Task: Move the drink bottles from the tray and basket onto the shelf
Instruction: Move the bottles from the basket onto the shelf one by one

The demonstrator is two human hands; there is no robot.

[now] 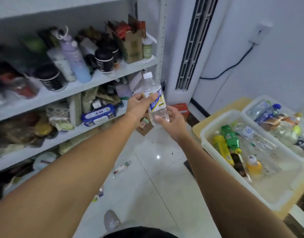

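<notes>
Two bare forearms, nearest the lens, reach forward over a white tiled floor [158,177]. Left hand [137,104]: fingers and thumb curled round the labelled middle of a clear water bottle [155,98]. Right hand [171,120]: grips the bottle's lower part from beneath, thumb across the front. The bottle, white-capped and with a blue and yellow label, is nearly upright in mid-air just before the right end of the shelf [99,78], resting on no board. The shelf holds black jars [104,60], a lavender spray bottle [77,60] and a wet-wipes pack [99,115]. At right stands the near basket [216,117], holding a green bottle [231,137] and a yellow bottle [222,148]. Behind it, the far basket [250,105] holds more bottles.
</notes>
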